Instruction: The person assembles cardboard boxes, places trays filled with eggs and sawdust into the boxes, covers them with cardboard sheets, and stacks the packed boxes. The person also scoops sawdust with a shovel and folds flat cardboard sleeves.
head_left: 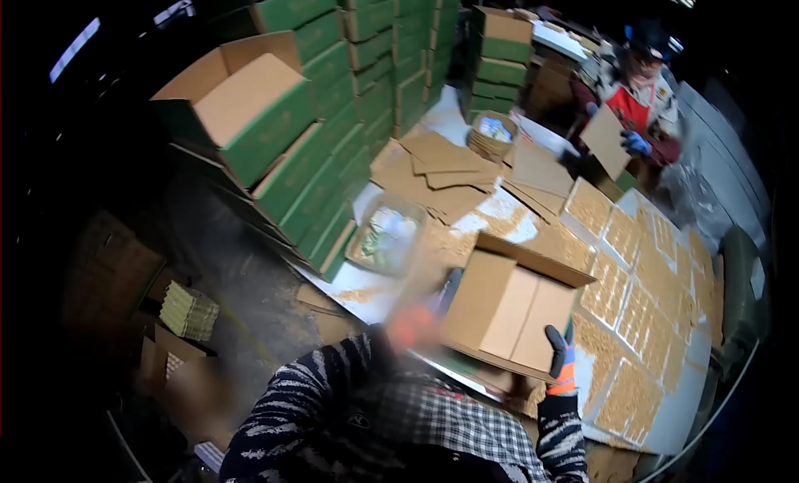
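Open cardboard box [512,304] between the hands, long axis roughly left to right, over the near part of the counter [681,406]. Right hand [561,351] clamped on its near-right corner; left hand [452,288] at its left side, blurred, grip unreadable. Green cartons [320,171] beyond its left.

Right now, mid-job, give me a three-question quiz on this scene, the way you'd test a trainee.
1. Multiple choice: what colour are the outer sides of the stacked cartons?
A) blue
B) green
C) red

2. True or false: the co-worker holds a flat cardboard sheet.

3. Fill in the blank: the hand at the near right corner of the open carton is the camera wearer's own ____ hand.

Key: 1. B; 2. true; 3. right
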The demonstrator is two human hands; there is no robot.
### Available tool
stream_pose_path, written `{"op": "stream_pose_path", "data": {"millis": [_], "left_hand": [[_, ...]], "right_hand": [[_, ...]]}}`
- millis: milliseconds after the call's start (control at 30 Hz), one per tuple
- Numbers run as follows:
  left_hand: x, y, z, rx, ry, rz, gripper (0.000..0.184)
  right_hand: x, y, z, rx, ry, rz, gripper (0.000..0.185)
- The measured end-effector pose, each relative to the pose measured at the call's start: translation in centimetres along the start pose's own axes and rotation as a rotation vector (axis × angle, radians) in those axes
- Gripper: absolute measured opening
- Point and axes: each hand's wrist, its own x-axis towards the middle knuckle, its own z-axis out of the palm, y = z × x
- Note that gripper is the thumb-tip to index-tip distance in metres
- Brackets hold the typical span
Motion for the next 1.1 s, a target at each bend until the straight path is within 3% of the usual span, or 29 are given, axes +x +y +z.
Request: {"op": "stream_pose_path", "data": {"millis": [67, 133, 167, 200, 233, 267, 333, 400, 433, 500, 533, 567, 633, 733, 767, 800, 867, 900, 933, 1000, 1067, 1100], "left_hand": [[-2.1, 6.2, -0.7, -0.011, -0.039, 0.267, 0.078], [-4.8, 16.3, -2.4, 0.133, -0.036, 0.652, 0.074], [-6.0, 21.0, -4.7, 0.407, 0.127, 0.926, 0.070], [-7.8, 25.2, -6.9, 0.728, 0.504, 1.056, 0.057], [-7.5, 28.4, -8.4, 0.566, 0.741, 1.401, 0.052], [-8.7, 31.7, -10.4, 0.570, 0.907, 1.462, 0.053], [-9.1, 36.1, -20.1, 0.463, 0.988, 1.524, 0.057], [-8.9, 38.2, -29.3, 0.307, 0.963, 1.419, 0.066], [-9.1, 38.1, -34.2, 0.249, 0.889, 1.280, 0.063], [-8.6, 37.4, -38.2, 0.252, 0.823, 1.017, 0.059], [-9.0, 37.0, -37.2, 0.492, 0.904, 0.973, 0.056], [-8.4, 36.1, -40.6, 0.372, 0.857, 0.969, 0.052], [-7.5, 34.8, -44.1, 0.120, 0.745, 0.883, 0.051], [-8.1, 35.2, -40.9, 0.433, 0.803, 0.878, 0.058], [-7.7, 35.8, -43.4, 0.711, 0.853, 0.845, 0.061], [-7.3, 36.3, -44.5, 0.789, 0.904, 0.892, 0.061], [-6.3, 36.1, -45.4, 0.938, 0.994, 0.976, 0.061], [-6.4, 35.5, -45.2, 0.469, 0.895, 1.024, 0.060], [-6.8, 34.6, -43.7, -0.005, 0.783, 1.008, 0.060], [-8.8, 32.0, -32.7, 0.691, 1.126, 1.150, 0.059], [-10.9, 26.4, -20.0, 0.992, 1.139, 1.232, 0.055], [-11.0, 21.7, -16.8, 0.993, 0.878, 1.134, 0.059]], "right_hand": [[1.6, -3.1, 3.0, 0.196, -0.015, 0.075, 0.048], [1.8, -8.0, 8.9, 0.260, -0.084, -0.048, 0.041], [3.9, -8.1, 10.0, 0.290, -0.102, -0.115, 0.039], [5.9, -8.2, 11.1, 0.320, -0.117, -0.182, 0.037], [6.3, -10.1, 14.6, 0.131, -0.108, -0.375, 0.036], [6.3, -12.0, 18.9, 0.009, -0.134, -0.510, 0.035], [6.3, -15.1, 27.0, -0.152, -0.195, -0.729, 0.036], [5.9, -17.4, 33.8, -0.380, -0.266, -1.076, 0.036], [6.9, -17.2, 37.1, -0.445, -0.273, -1.165, 0.045], [6.1, -16.4, 44.4, -0.068, -0.358, -0.960, 0.061], [4.3, -16.3, 47.8, 0.102, -0.389, -0.712, 0.071], [2.6, -16.2, 51.2, 0.298, -0.377, -0.468, 0.082], [2.1, -15.9, 55.4, 0.127, -0.354, -0.207, 0.104], [4.4, -15.0, 58.2, -0.085, -0.531, 0.096, 0.120], [5.5, -15.5, 58.5, -0.306, -0.586, 0.099, 0.107], [5.9, -16.2, 57.2, -0.261, -0.814, 0.065, 0.084], [10.7, -15.5, 55.1, -0.381, -0.974, 0.045, 0.061], [11.2, -15.5, 53.4, -0.476, -0.820, -0.013, 0.054], [12.4, -14.5, 50.6, -0.501, -0.829, -0.192, 0.056], [14.5, -10.2, 42.4, -0.716, -0.655, -0.514, 0.061], [15.3, -3.6, 32.2, -1.004, -0.328, -0.672, 0.065], [15.5, 2.1, 25.6, -1.264, -0.138, -0.751, 0.072]]}}
